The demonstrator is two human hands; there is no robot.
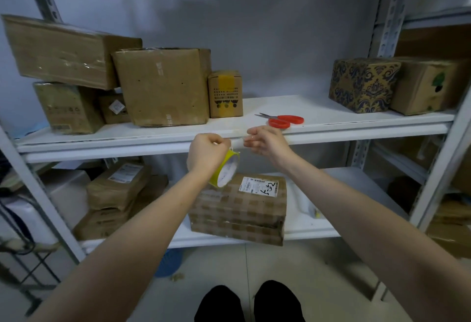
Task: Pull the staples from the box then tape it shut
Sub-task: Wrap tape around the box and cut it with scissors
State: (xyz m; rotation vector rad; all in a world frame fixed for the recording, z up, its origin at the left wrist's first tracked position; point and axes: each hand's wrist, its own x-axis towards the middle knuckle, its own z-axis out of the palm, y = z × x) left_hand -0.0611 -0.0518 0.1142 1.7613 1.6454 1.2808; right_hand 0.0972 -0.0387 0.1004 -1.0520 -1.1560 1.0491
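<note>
Grip first: the left hand (207,153) curls round the yellow tape roll (225,169), and the right hand (267,141) pinches what seems to be its clear free end, held level before the shelf (102,141) edge. Slack could let the strip fold onto itself or stick to fingertips. With both hands busy, reaching for the scissors (283,120) just beyond risks losing the end. The labelled box (239,207), probably the target, sits on the lower shelf beneath the roll.
</note>
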